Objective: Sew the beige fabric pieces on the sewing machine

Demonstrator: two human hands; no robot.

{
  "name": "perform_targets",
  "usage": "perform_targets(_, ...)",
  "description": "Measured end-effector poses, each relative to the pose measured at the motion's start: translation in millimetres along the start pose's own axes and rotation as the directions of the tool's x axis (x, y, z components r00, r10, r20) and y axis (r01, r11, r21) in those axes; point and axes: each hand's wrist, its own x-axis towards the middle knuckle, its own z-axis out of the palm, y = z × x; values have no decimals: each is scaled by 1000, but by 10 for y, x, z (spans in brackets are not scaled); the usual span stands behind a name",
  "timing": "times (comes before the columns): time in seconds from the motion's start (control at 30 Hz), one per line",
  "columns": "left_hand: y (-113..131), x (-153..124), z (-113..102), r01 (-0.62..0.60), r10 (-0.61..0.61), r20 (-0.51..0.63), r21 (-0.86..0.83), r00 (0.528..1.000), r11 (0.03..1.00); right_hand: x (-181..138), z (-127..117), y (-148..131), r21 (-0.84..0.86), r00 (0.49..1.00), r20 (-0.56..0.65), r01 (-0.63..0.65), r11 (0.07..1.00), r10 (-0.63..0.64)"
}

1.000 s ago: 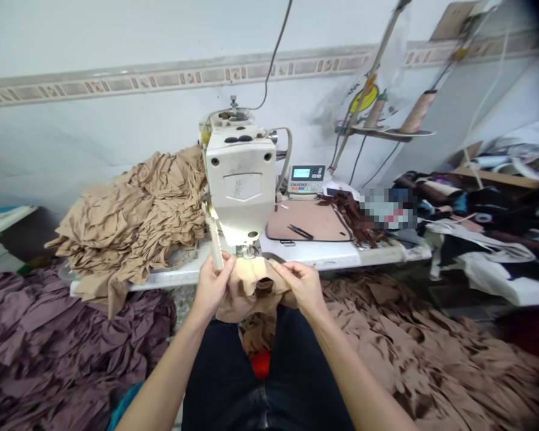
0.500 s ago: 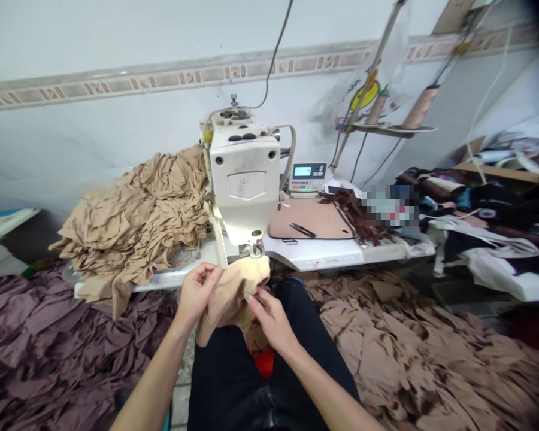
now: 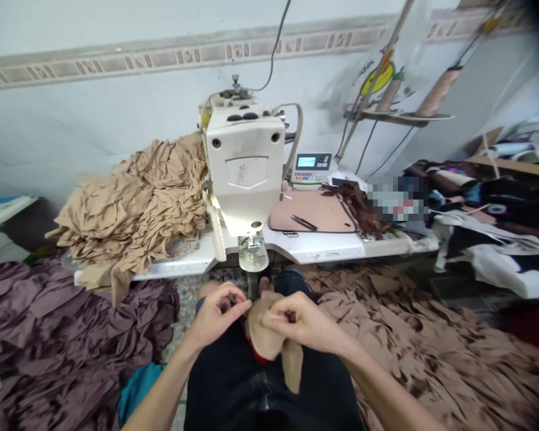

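A small beige fabric piece [image 3: 265, 335] hangs above my lap, just in front of the sewing machine [image 3: 247, 161]. My right hand [image 3: 308, 320] pinches it between thumb and fingers, and a narrow strip dangles beneath. At the fabric's upper left edge, my left hand [image 3: 222, 311] has thumb and forefinger pressed together on it; the exact grip is small to see. The machine's lit needle area [image 3: 254, 239] and its narrow sewing bed [image 3: 254, 258] show without fabric on them.
Beige garments [image 3: 139, 203] are heaped on the table left of the machine. Small scissors [image 3: 303, 222] rest on a pink mat [image 3: 317, 211] beside a control panel [image 3: 312, 167]. Purple fabric [image 3: 72, 335] and brown fabric [image 3: 413, 347] pile up low on either side. Thread cones [image 3: 440, 93] stand at upper right.
The beige fabric has come away from the needle area and down toward my lap, with both hands. My right hand has shifted right and the view has turned slightly.
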Motion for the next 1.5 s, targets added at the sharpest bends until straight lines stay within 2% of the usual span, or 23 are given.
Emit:
perform_targets(0.07,19,0,148,44,-39,133,-30,990,999,-11,-33,-101,-139,992,122,32,990,-15)
perform_targets(0.17,-17,-36,308,111,-65,428,-83,901,990,-25,-104,-164,-228,969,246,66,971,-8)
perform_targets(0.2,-39,-56,324,140,-80,464,-96,882,985,-32,-136,-155,-231,969,247,58,971,1)
perform_targets(0.23,-60,-75,320,167,-102,458,-105,883,980,-39,-165,-133,-223,974,225,42,974,9)
perform_targets(0.3,-88,-105,266,193,-140,367,-113,920,975,-49,-202,-62,-179,992,124,0,984,22)
perform_targets(0.4,-69,-113,146,169,-144,187,-124,972,978,-31,-163,37,-27,996,-54,-67,997,66)
perform_targets(0.53,33,-61,26,104,-98,50,-146,994,984,49,-31,31,142,968,-229,-69,987,101)
perform_targets(0.6,83,-22,-16,55,-54,24,-73,998,996,77,8,-26,130,950,-305,-20,991,59)
perform_targets(0.7,139,39,-64,-46,47,-19,70,999,997,77,20,-131,-30,916,-396,56,998,-63)
perform_targets(0.8,195,103,-86,-106,110,-47,86,993,991,73,4,-223,-220,868,-444,135,966,-223)
perform_targets(0.9,254,186,-81,-77,77,-101,2,992,997,140,-30,-263,-288,817,-491,174,941,-302)
perform_targets(1.0,292,285,-69,-4,-10,-151,-90,989,996,273,-80,-231,-206,787,-568,145,968,-239)
perform_targets(1.1,308,380,-64,36,-54,-216,-84,975,996,396,-131,-165,-22,794,-602,88,996,-83)
perform_targets(1.17,327,436,-61,44,-61,-280,-68,958,997,448,-157,-132,45,799,-601,75,996,-33)
perform_targets(1.3,401,547,-45,43,-89,-371,-132,924,990,509,-195,-116,68,767,-640,106,992,-38)
perform_targets(1.5,407,730,-3,-1,-62,-410,-151,910,989,609,-284,-125,70,730,-681,153,986,-65)
